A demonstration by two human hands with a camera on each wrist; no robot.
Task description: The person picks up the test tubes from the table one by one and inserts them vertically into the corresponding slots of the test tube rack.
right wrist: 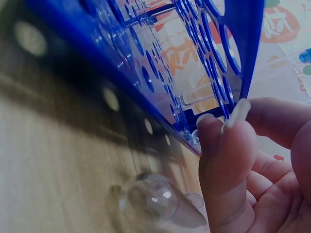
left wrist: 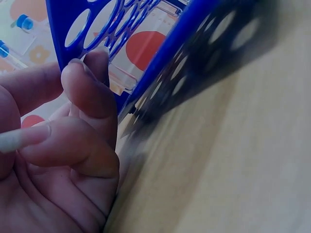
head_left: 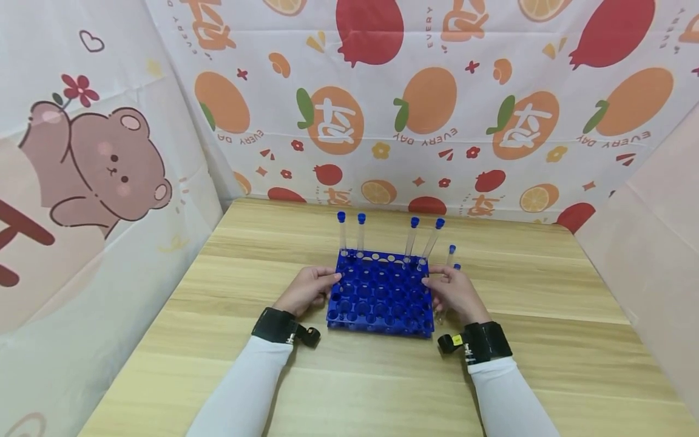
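My left hand (head_left: 311, 287) and right hand (head_left: 453, 291) pinch opposite ends of the blue rack (head_left: 380, 294), which is between them. Four capped tubes (head_left: 412, 240) stand along its far side, beyond my grip; two more tubes (head_left: 450, 257) lie on the table (head_left: 551, 358) beside my right hand.

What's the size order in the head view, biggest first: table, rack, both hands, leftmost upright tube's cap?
1. Table
2. Blue rack
3. Left hand and right hand: look alike, not ranked
4. Leftmost cap
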